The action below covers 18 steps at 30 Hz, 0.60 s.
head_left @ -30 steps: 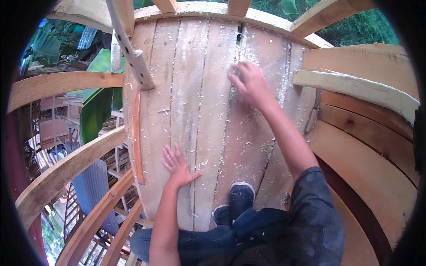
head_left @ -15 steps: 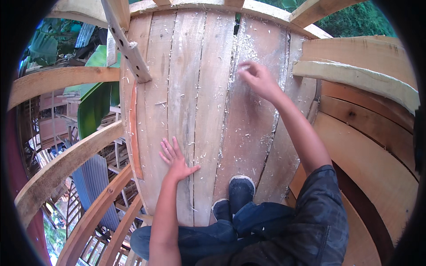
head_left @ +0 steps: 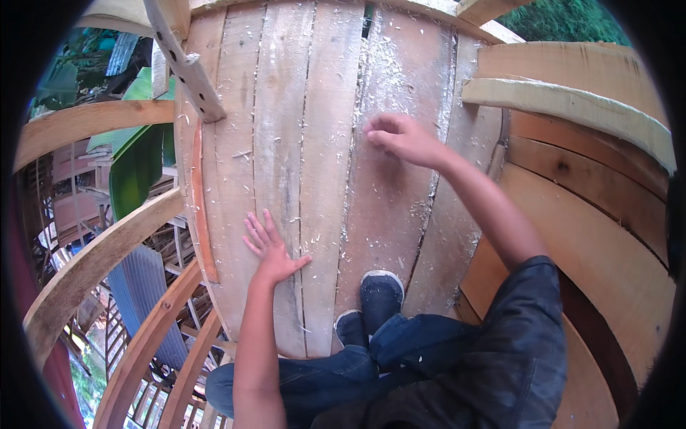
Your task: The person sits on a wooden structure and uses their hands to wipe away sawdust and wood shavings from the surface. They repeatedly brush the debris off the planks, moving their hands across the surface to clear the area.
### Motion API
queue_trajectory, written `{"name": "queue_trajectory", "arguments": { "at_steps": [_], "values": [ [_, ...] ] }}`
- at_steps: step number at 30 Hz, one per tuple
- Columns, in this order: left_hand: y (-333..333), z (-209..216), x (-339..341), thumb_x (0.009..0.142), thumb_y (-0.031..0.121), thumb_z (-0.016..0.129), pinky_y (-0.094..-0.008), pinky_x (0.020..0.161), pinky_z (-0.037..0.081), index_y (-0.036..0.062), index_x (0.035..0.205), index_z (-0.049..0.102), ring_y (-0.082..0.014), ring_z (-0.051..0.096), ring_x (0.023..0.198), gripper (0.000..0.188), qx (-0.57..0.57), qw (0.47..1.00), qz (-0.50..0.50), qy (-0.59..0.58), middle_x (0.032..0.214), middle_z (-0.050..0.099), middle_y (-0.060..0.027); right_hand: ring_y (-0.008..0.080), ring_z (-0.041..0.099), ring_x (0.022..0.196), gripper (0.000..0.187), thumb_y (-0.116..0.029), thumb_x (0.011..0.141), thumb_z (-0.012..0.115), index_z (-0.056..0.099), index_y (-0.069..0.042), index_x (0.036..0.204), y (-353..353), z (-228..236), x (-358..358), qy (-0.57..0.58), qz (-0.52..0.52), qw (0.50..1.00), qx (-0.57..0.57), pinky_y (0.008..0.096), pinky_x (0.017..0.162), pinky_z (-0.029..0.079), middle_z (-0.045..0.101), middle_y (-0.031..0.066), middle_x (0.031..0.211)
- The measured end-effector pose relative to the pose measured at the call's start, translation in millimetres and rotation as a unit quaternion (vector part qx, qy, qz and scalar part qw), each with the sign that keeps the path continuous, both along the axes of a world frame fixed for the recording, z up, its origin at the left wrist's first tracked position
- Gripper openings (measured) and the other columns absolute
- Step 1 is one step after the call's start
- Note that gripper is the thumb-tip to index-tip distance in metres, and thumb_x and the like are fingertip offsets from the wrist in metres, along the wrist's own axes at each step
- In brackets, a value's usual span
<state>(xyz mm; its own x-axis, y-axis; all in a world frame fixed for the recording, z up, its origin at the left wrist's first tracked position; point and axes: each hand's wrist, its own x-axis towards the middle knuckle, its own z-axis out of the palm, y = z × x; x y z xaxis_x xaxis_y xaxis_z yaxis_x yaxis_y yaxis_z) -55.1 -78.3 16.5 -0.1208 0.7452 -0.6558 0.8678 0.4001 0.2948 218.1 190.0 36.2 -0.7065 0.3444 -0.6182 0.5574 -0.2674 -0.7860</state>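
Note:
My left hand point(head_left: 270, 250) rests on the plank floor point(head_left: 323, 179) with its fingers spread and its palm down. Over the reddish plank to the right hovers my right hand point(head_left: 409, 139). Its fingers are curled together toward the thumb, and whatever they may hold is hidden. Pale wood shavings point(head_left: 395, 80) lie thickest just beyond that hand, and thinner bits are strewn over the other boards. Gaps run between the planks, with crumbs caught along them.
A post with holes point(head_left: 191, 79) stands at the far left. Curved timber ribs point(head_left: 107, 250) line the left side. A thick rib point(head_left: 564, 107) juts in at the right, near a wooden handle point(head_left: 496, 161). My shoes point(head_left: 381, 294) are on the planks.
The whole view has shifted slightly, the planks sliding up and left. My right hand has come a little nearer and left, fingers still curled. My left hand stays on the same boards.

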Motion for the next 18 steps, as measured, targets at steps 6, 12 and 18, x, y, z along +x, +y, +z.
{"name": "queue_trajectory", "arguments": {
  "at_steps": [6,12,18],
  "values": [
    [4.8,0.7,3.1,0.051,0.054,0.083,-0.0652,0.102,-0.012,0.0048,0.144,-0.021,-0.0449,-0.028,0.135,0.148,-0.002,1.0,-0.002,0.0,0.145,-0.028,-0.032,0.0211,0.062,0.101,0.038,-0.032,0.094,0.045,0.058,-0.011,0.122,-80.3,-9.0,20.9,-0.194,0.473,0.768,-0.386,0.0389,0.086,0.05,0.063,0.0066,0.116],
    [-0.1,-2.6,4.6,0.05,0.054,0.083,-0.0644,0.102,-0.013,0.0058,0.144,-0.021,-0.0439,-0.028,0.135,0.148,0.02,1.0,0.0,-0.008,0.146,-0.027,-0.0307,0.0231,0.064,0.098,0.036,-0.026,0.089,0.052,0.058,-0.011,0.121,-79.5,-17.5,20.3,-0.299,0.535,0.755,-0.232,0.0406,0.085,0.05,0.062,0.0095,0.118],
    [-3.9,-1.0,-2.3,0.05,0.056,0.082,-0.064,0.103,-0.013,0.0064,0.145,-0.02,-0.0431,-0.028,0.136,0.149,0.026,1.0,0.005,-0.008,0.146,-0.028,-0.0296,0.0292,0.066,0.071,0.027,-0.023,0.084,0.049,0.064,-0.001,0.086,-15.2,20.3,-8.9,-0.144,0.065,0.925,0.347,0.0434,0.068,0.052,0.066,0.0188,0.076]
  ]
}}
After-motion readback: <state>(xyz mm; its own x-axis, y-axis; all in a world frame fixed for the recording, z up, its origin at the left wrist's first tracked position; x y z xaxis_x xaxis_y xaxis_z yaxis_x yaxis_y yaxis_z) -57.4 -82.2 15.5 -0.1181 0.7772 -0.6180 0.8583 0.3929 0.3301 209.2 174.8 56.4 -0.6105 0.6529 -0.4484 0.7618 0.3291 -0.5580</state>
